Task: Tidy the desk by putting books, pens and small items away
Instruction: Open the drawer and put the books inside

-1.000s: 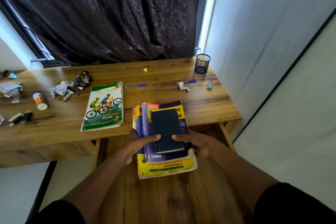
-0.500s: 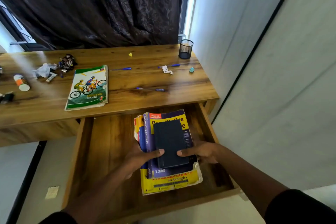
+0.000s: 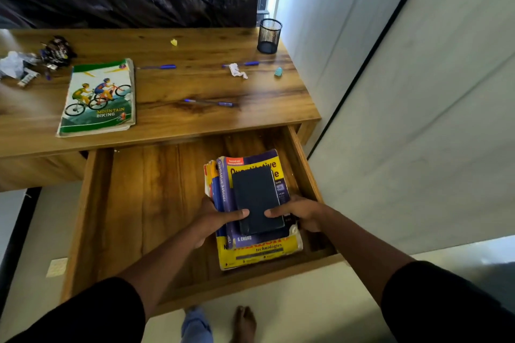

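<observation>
Both hands hold a stack of books [image 3: 259, 252] inside the open drawer [image 3: 133, 203], at its right end. The left hand [image 3: 216, 221] grips the stack's left edge, its thumb laid across the small dark notebook [image 3: 256, 198] that lies on top; its other fingers curl under the stack and are hidden. The right hand [image 3: 299, 211] grips the right edge, its thumb also resting on the notebook and the remaining fingers curled round the side. The two thumb tips are near each other but apart. Under the notebook sits a purple and yellow book [image 3: 250, 164]; the bottom book is yellow. Whether the stack rests on the drawer floor cannot be told.

Beyond the fingers, on the tabletop [image 3: 195, 120], a blue pen [image 3: 209, 102] lies nearest the drawer. Farther off lie two more blue pens [image 3: 158, 66] [image 3: 245, 64], the right one touching a scrap of white paper [image 3: 237, 70]. A black mesh pen cup [image 3: 269, 35] stands at the far right corner. To the far left of the hands lies a cycling book [image 3: 99, 97], with wrappers and crumpled paper [image 3: 33, 61] behind it.
</observation>
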`<act>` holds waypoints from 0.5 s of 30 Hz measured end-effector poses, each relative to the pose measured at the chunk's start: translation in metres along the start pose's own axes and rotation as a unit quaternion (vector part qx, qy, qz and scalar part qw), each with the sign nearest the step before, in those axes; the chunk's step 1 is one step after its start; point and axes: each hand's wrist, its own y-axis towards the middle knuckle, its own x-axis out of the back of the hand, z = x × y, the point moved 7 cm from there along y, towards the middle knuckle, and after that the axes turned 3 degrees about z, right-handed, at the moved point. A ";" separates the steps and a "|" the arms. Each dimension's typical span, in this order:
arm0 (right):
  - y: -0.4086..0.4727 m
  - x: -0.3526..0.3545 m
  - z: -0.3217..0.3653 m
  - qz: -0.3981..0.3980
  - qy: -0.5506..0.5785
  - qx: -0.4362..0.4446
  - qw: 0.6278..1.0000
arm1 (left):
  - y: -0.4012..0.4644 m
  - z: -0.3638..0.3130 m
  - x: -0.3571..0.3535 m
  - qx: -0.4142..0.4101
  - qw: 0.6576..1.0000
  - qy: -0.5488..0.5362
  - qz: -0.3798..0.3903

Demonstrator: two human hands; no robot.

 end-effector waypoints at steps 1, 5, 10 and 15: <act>0.001 0.002 0.001 0.002 -0.001 -0.004 1.000 | 0.001 0.000 -0.004 0.000 1.000 -0.004 0.003; 0.000 0.014 0.004 -0.007 -0.001 -0.023 1.000 | 0.009 -0.002 -0.021 -0.007 1.000 -0.023 0.010; -0.005 0.029 -0.001 -0.042 0.000 -0.040 0.998 | 0.014 -0.003 -0.040 -0.004 0.999 -0.031 0.019; -0.007 0.031 -0.009 -0.061 0.000 -0.050 0.997 | 0.014 -0.005 -0.046 0.038 0.998 0.010 0.054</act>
